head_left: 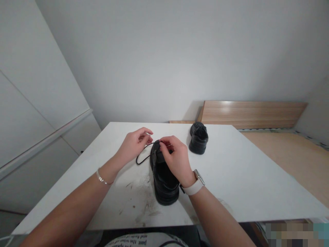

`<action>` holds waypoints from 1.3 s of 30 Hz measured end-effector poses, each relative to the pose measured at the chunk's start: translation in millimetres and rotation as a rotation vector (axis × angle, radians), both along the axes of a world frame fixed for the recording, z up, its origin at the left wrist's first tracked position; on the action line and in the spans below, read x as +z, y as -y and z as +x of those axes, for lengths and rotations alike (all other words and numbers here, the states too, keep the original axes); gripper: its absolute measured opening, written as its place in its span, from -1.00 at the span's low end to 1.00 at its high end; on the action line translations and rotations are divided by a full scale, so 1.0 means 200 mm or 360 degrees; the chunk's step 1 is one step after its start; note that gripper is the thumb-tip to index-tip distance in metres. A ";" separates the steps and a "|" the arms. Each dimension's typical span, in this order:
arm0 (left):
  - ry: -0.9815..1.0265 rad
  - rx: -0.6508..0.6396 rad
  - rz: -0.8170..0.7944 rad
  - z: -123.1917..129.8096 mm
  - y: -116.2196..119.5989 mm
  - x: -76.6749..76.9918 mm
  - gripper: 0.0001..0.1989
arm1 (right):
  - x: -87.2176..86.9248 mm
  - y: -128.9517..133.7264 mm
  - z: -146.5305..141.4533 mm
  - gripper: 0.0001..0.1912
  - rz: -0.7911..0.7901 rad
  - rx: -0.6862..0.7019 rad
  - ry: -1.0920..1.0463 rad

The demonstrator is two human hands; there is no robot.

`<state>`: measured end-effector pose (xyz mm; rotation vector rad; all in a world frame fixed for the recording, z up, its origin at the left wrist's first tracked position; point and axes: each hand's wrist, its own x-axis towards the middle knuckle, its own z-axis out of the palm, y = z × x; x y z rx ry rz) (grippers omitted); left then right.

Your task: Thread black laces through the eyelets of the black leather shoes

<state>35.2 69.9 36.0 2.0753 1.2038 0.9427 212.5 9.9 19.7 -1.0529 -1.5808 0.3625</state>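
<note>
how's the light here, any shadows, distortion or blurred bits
Head view: soft light, wall brightest near the middle; head view: shadow left of the wooden panel; head view: wide-angle stretch, probably, in the splayed white table; head view: nearer black shoe, opening too dark for detail; lower right corner pixelated.

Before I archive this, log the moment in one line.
left hand: beside lace | right hand: pinching lace over near shoe | other shoe: farther right

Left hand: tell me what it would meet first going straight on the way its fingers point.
The left hand would probably meet the right hand, just ahead; depth is unclear, so the near shoe or its lace might come first.
</note>
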 end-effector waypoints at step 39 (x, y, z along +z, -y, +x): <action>0.0222 -0.0723 -0.0189 0.09 -0.03 -0.20 -0.32 | 0.79 0.13 -0.10 -0.88 0.1100 -0.0179 -0.0199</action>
